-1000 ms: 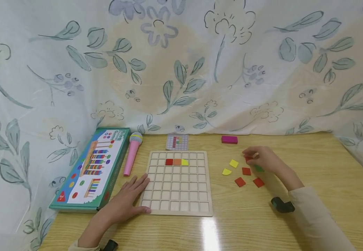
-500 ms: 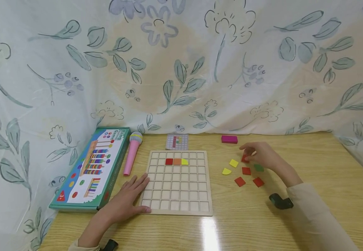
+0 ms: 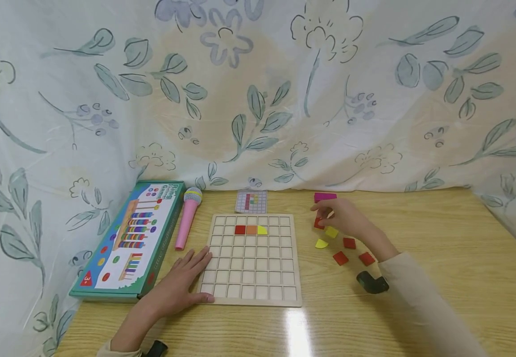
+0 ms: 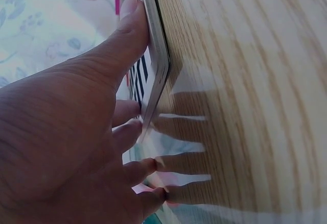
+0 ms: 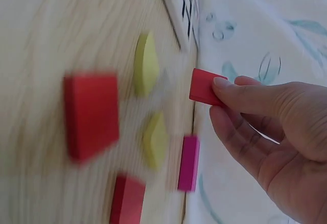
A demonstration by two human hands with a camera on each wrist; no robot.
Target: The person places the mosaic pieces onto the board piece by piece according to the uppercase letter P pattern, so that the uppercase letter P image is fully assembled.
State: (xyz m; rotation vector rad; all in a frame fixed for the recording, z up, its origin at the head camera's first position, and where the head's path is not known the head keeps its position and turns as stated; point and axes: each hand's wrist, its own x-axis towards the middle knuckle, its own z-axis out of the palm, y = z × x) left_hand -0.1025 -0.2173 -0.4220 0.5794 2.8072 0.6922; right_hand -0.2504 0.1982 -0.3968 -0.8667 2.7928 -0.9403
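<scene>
From the head view, a flat wooden board (image 3: 252, 259) cut into little square holes lies on the smooth wooden table (image 3: 440, 238). Three small tiles sit in its second row: a red one, an orange one and a yellow one. The left hand (image 3: 182, 287) rests flat on the board's near left corner with its fingers spread. The right hand (image 3: 344, 218) is off to the right of the board and pinches a small red square tile (image 3: 318, 222) in its fingertips, up off the table. Just under that hand lie more loose tiles: a yellow square (image 3: 331, 232), a yellow quarter-round piece (image 3: 321, 243) and three red squares. A pink block (image 3: 325, 197) lies behind them. Left of the board lie a pink toy microphone (image 3: 188, 216) and a shiny green box (image 3: 128, 240). A small pattern card (image 3: 252, 202) lies behind the board.

From the left wrist view, the thumb (image 4: 125, 40) presses flat on the board's thin edge, and the other fingers are spread on the table.

From the right wrist view, the thumb and fingers pinch the thick red tile by one corner. The tiles below look blurry.
</scene>
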